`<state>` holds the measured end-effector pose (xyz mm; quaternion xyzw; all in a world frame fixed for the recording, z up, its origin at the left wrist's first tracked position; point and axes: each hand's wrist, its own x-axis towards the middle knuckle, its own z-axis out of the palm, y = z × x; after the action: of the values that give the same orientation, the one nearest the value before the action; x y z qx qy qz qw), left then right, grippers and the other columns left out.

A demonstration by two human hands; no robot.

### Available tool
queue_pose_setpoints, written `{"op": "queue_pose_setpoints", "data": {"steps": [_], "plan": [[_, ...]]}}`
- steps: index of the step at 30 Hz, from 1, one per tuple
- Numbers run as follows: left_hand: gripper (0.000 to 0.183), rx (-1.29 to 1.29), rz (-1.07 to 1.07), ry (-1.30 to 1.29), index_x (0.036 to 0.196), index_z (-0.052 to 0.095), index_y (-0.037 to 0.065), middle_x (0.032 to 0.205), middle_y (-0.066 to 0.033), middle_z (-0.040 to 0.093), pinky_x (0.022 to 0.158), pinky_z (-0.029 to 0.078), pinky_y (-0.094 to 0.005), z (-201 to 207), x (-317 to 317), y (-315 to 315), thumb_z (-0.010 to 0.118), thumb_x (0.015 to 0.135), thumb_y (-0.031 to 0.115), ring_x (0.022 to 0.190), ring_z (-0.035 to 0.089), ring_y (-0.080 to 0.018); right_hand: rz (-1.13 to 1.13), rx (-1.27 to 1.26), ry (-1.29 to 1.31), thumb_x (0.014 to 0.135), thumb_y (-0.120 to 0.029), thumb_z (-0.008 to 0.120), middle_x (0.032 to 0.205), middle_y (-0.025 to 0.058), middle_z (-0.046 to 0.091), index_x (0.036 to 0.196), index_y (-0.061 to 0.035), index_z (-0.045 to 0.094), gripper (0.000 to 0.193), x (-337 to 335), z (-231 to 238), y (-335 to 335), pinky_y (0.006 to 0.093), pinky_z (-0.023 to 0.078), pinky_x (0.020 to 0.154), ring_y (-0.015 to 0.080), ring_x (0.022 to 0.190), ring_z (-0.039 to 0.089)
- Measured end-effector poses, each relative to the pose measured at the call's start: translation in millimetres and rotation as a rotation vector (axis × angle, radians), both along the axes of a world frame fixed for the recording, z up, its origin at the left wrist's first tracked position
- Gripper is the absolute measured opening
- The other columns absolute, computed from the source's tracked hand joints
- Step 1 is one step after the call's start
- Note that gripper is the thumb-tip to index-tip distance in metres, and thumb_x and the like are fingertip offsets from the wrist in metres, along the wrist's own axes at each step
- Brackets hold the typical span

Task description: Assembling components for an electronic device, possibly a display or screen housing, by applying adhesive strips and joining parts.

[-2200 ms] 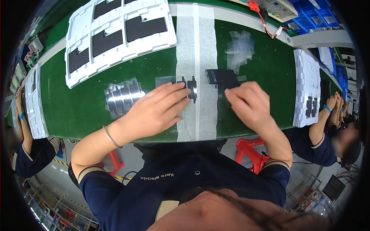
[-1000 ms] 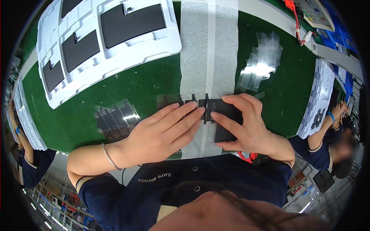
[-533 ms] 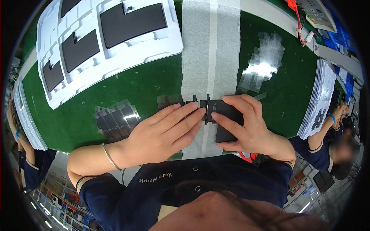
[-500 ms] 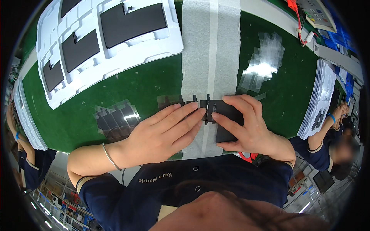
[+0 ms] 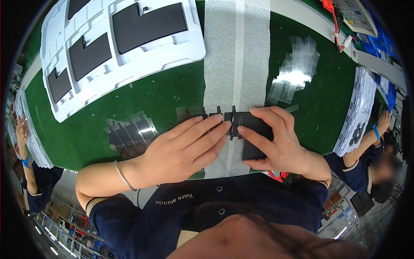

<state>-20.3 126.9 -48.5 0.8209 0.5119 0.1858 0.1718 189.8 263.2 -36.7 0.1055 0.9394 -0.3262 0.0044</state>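
Note:
My right hand (image 5: 278, 144) holds a flat black rectangular piece (image 5: 253, 149), thumb at its near edge and fingers over its top. Along the piece's left end runs a narrow black strip (image 5: 233, 116) with small tabs. My left hand (image 5: 183, 146) lies flat, fingers stretched toward that end; its fingertips press at the joint. Beneath these fingers is a clear film (image 5: 186, 113) carrying dark tabbed strips, partly hidden. Both hands work over a pale paper band (image 5: 235, 64) on the green table (image 5: 159, 95).
A white tray (image 5: 125, 69) with several flat black pieces stands at the far left. Left of my left hand lies film with dark strips (image 5: 131, 134). Clear film pieces (image 5: 295, 71) lie at right. Stacked white trays (image 5: 357, 112) stand on the right, beside a co-worker (image 5: 366, 151).
My hands and the black piece stay almost still. At the left edge, a co-worker's hand has risen; the right-hand co-worker's arm has shifted slightly.

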Motion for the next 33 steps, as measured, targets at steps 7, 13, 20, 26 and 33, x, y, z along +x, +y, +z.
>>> {"op": "queue_pose_setpoints", "data": {"steps": [7, 13, 20, 26, 33], "plan": [[0.031, -0.001, 0.004, -0.004, 0.100, 0.057, 0.002, 0.122, -0.0123, 0.049, 0.094, 0.038, -0.0338, 0, 0, 0, 0.048, 0.074, 0.014, 0.115, 0.046, -0.0250, 0.000, 0.000, 0.010, 0.044, -0.026, 0.076, 0.122, 0.0152, 0.041, 0.112, -0.0116, 0.057, 0.072, 0, -1, -1, 0.0404, 0.035, 0.087, 0.0323, 0.107, 0.040], [0.029, 0.019, 0.047, -0.053, 0.095, 0.061, 0.002, 0.115, -0.0120, 0.055, 0.083, 0.046, -0.0342, 0, 2, 0, 0.060, 0.068, 0.011, 0.108, 0.051, -0.0262, 0.000, -0.011, 0.015, 0.044, -0.026, 0.075, 0.122, 0.0154, 0.041, 0.112, -0.0113, 0.057, 0.071, 0, 0, 0, 0.0405, 0.035, 0.086, 0.0325, 0.106, 0.041], [0.029, 0.023, 0.047, -0.056, 0.095, 0.061, 0.002, 0.114, -0.0127, 0.055, 0.083, 0.046, -0.0344, -1, 2, 0, 0.060, 0.067, 0.011, 0.108, 0.051, -0.0268, 0.000, -0.011, 0.007, 0.044, -0.025, 0.076, 0.122, 0.0153, 0.041, 0.112, -0.0114, 0.057, 0.071, -1, 0, 1, 0.0407, 0.035, 0.086, 0.0325, 0.106, 0.041], [0.028, 0.023, 0.039, -0.057, 0.094, 0.061, 0.002, 0.114, -0.0127, 0.055, 0.083, 0.046, -0.0349, -1, 2, 1, 0.059, 0.068, 0.011, 0.108, 0.051, -0.0271, 0.004, -0.014, 0.004, 0.044, -0.025, 0.076, 0.123, 0.0154, 0.041, 0.112, -0.0114, 0.057, 0.072, -1, 1, 1, 0.0406, 0.034, 0.087, 0.0322, 0.107, 0.041], [0.028, 0.034, 0.036, -0.046, 0.094, 0.061, 0.002, 0.115, -0.0125, 0.054, 0.085, 0.045, -0.0362, 0, 4, 0, 0.060, 0.068, 0.010, 0.109, 0.050, -0.0276, 0.054, 0.033, -0.067, 0.048, -0.026, 0.075, 0.125, 0.0143, 0.039, 0.115, -0.0148, 0.056, 0.071, -2, 12, 4, 0.0426, 0.033, 0.088, 0.0316, 0.108, 0.040]]}}
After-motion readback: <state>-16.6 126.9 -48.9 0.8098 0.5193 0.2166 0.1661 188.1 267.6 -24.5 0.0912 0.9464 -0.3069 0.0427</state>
